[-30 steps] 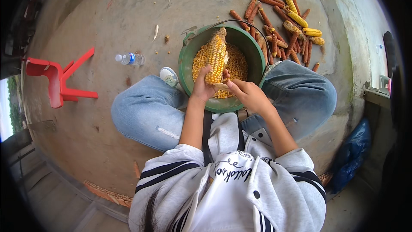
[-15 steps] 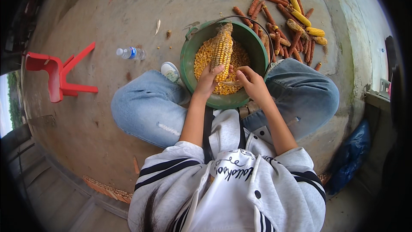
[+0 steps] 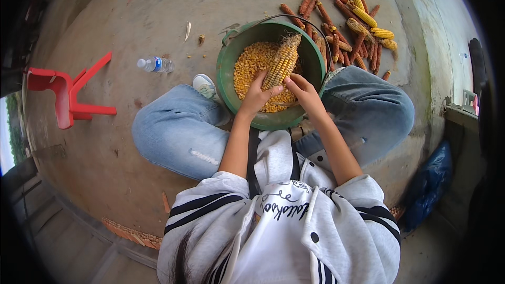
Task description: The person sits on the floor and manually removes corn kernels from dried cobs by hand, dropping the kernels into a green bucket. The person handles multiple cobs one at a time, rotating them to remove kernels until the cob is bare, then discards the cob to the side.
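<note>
An ear of corn (image 3: 283, 64) with several rows of kernels gone is held over the green bucket (image 3: 225, 81), its dry tip pointing up and to the right. My left hand (image 3: 256, 94) grips its lower left side, fingers closed round it. On the lower right side, my right hand (image 3: 305, 93) is closed on the same ear, its thumb pressed against the kernels. Loose yellow kernels (image 3: 250, 68) cover the bottom of the bucket, which stands between my bent legs.
Beyond the bucket to the right lies a heap of bare reddish cobs (image 3: 336, 21) with a few yellow ears (image 3: 363, 16). A plastic bottle (image 3: 158, 64) lies on the left, near a red plastic stool (image 3: 68, 92). A blue bag (image 3: 431, 189) rests by the right wall.
The ear has tilted to the right and dropped a little. My right hand, earlier apart from it with fingers raised, now presses on its lower end.
</note>
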`<state>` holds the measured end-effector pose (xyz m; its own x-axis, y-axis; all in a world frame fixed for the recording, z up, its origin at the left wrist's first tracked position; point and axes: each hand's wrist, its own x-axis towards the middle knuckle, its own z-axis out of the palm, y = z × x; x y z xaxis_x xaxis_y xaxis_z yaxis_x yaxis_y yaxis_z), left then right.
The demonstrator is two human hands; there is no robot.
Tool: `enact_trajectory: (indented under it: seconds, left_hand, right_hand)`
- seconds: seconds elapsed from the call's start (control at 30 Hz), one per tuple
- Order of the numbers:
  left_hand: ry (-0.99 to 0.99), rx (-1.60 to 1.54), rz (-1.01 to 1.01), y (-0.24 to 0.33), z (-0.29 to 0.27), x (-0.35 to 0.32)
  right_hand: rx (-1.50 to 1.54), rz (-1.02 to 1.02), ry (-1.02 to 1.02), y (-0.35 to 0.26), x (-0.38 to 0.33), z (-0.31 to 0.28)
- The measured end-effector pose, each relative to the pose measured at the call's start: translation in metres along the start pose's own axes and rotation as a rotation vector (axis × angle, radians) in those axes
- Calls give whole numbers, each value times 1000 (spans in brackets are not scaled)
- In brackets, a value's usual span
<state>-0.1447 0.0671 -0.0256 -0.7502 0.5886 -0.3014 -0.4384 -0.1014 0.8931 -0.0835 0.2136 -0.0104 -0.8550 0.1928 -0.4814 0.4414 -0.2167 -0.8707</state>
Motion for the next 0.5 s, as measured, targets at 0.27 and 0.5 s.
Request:
enact_trajectory:
  seconds: [0.27,0.5]
  left_hand:
    - [20,123,81,-6,1,1]
    - [91,344,206,-12,4,2]
  right_hand:
    - [59,56,37,-14,-8,9]
    - [142,67,44,-16,-9,12]
